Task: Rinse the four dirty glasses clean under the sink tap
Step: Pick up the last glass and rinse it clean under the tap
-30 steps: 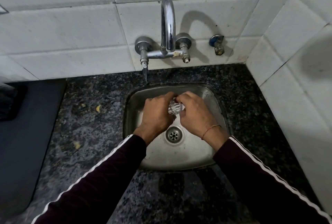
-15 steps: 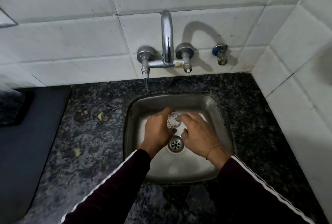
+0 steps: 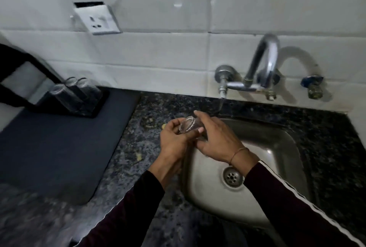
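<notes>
My fingers hide most of the glass (image 3: 189, 127), and the three glasses (image 3: 76, 93) on the dark tray (image 3: 95, 111) far left are blurred. My left hand (image 3: 174, 140) curls its grip under the tilted glass; my right hand (image 3: 215, 138) wraps over it. I hold it above the sink (image 3: 277, 147) rim, at the table (image 3: 138, 128) edge

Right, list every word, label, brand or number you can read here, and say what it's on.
None can be read.
The wall socket plate shows only pin holes, no lettering.
The tap, the sink and the glass in the hands carry no visible marking.
The frame is motion-blurred.
</notes>
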